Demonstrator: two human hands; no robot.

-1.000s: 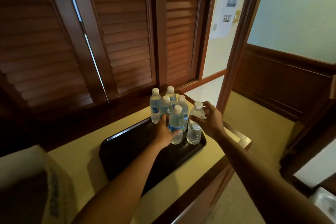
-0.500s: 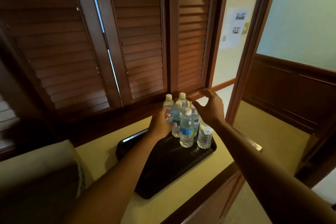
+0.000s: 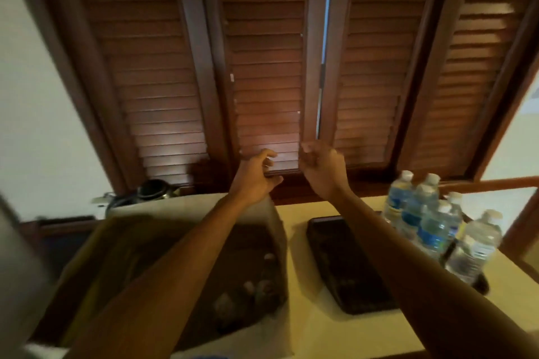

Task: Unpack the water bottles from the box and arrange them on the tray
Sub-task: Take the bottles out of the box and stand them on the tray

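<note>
An open cardboard box (image 3: 278,230) stands at the left of the table, and several bottle caps (image 3: 256,285) show dimly in its dark bottom. To its right lies a black tray (image 3: 335,256) with a cluster of several clear water bottles (image 3: 428,227) with blue labels at its far right end. My left hand (image 3: 256,175) hovers above the box's far edge, fingers loosely curled, holding nothing. My right hand (image 3: 320,169) is raised beside it, fingers loosely curled and empty.
Brown louvred shutters (image 3: 262,67) fill the wall behind the yellow table (image 3: 335,335). A dark kettle-like object (image 3: 154,191) sits at the back left behind the box. A wooden rail (image 3: 495,182) runs at the right.
Both hands have let go of the bottles on the tray and moved left, to above the box. The view has swung left, bringing the box into sight.
</note>
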